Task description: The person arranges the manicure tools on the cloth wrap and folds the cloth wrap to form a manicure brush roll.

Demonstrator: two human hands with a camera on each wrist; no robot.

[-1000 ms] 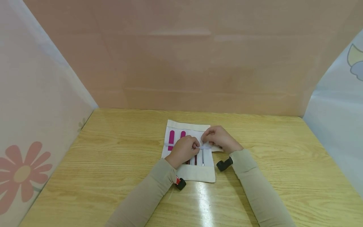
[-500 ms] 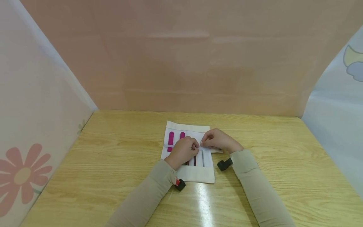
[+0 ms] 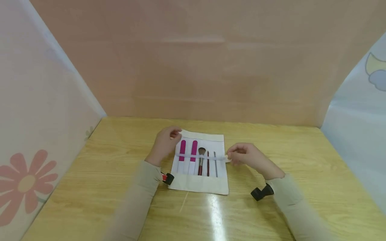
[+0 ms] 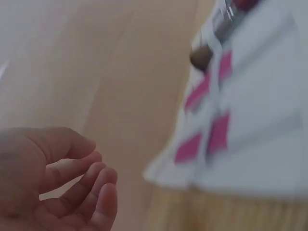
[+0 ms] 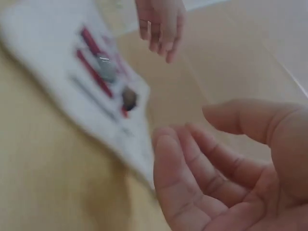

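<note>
A white cloth roll-up pouch [image 3: 199,185] lies unrolled on the table. Beneath its elastic band [image 3: 188,155] sit two magenta-and-white strips [image 3: 183,147], a fluffy makeup brush [image 3: 201,162], a thin dark-red stick-like tool [image 3: 208,164] and a slim silver tool [image 3: 215,165]. My left hand [image 3: 164,144] is by the pouch's far left corner; the left wrist view has its fingers loosely bent, apart from the cloth. On the other side, my right hand [image 3: 251,157] is beside the tab [image 3: 227,159] at the right edge. A gap shows between its thumb and fingers, with nothing held.
The wood-grain table [image 3: 120,187] extends around the pouch. A plain pinkish-brown backdrop [image 3: 199,67] stands behind it, and pale patterned sheets [image 3: 36,83] line both sides. A black camera [image 3: 261,192] is strapped to each wrist.
Both hands have drawn apart from the band, left hand to the far left corner, right hand rightward. The brush is uncovered. The silver tool's tip now shows above the band.
</note>
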